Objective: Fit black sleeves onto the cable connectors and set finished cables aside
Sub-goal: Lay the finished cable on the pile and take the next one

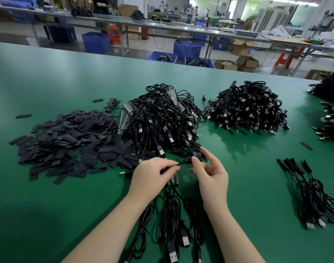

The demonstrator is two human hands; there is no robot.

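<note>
My left hand (152,172) pinches a thin black cable (181,163) just behind its connector, above the green table. My right hand (211,173) holds a black sleeve (197,158) between thumb and forefinger at the connector's tip. A small green circuit board (173,180) shows under my left hand. A heap of flat black sleeves (67,141) lies at the left. A big tangle of black USB cables (162,118) sits behind my hands. Several sleeved cables (306,188) lie in a bundle at the right.
A second cable heap (247,109) lies at the back right, and more cables (331,114) reach the right edge. Loose cables (173,224) trail between my forearms. One stray sleeve (306,146) lies at the right. Benches and blue crates (96,42) stand beyond the table's far edge.
</note>
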